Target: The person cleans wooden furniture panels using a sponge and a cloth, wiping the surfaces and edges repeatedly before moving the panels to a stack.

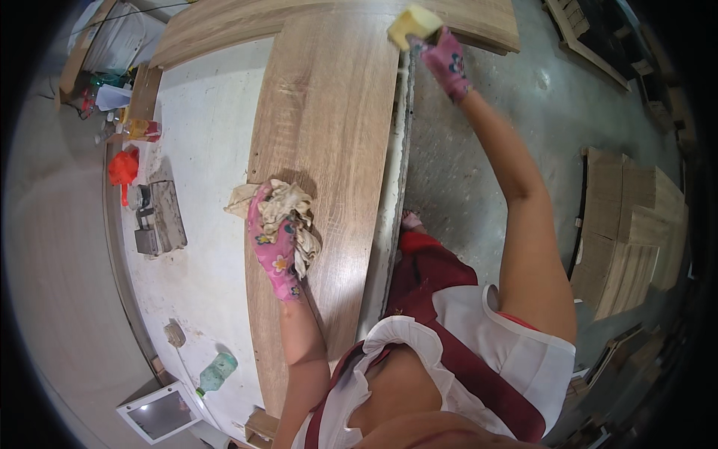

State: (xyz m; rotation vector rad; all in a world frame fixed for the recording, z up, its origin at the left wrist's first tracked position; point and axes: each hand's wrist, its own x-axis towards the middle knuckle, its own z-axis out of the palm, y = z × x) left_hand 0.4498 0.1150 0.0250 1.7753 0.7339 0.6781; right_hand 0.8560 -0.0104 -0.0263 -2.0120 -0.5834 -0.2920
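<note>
A long wood-grain panel [329, 112] lies on a white worktable [209, 165]. My left hand [275, 251], in a pink flowered glove, is closed on a crumpled, stained cream rag [290, 206] against the panel's left side. At the far end, my right hand [447, 66], gloved the same way, grips a yellowish sponge [411, 27] by its right side. The sponge is slightly blurred and overlaps the panel's far right edge; I cannot tell whether it touches the surface. Pale scuffs and a damp-looking sheen show on the panel.
Another wood-grain panel [217, 34] runs crosswise at the far end. Along the table's left side are a metal tool on a block [161, 217], an orange-red bag [123, 166], a bottle of amber liquid [140, 130] and a green bottle [218, 372]. Flattened cardboard [621, 224] lies to the right.
</note>
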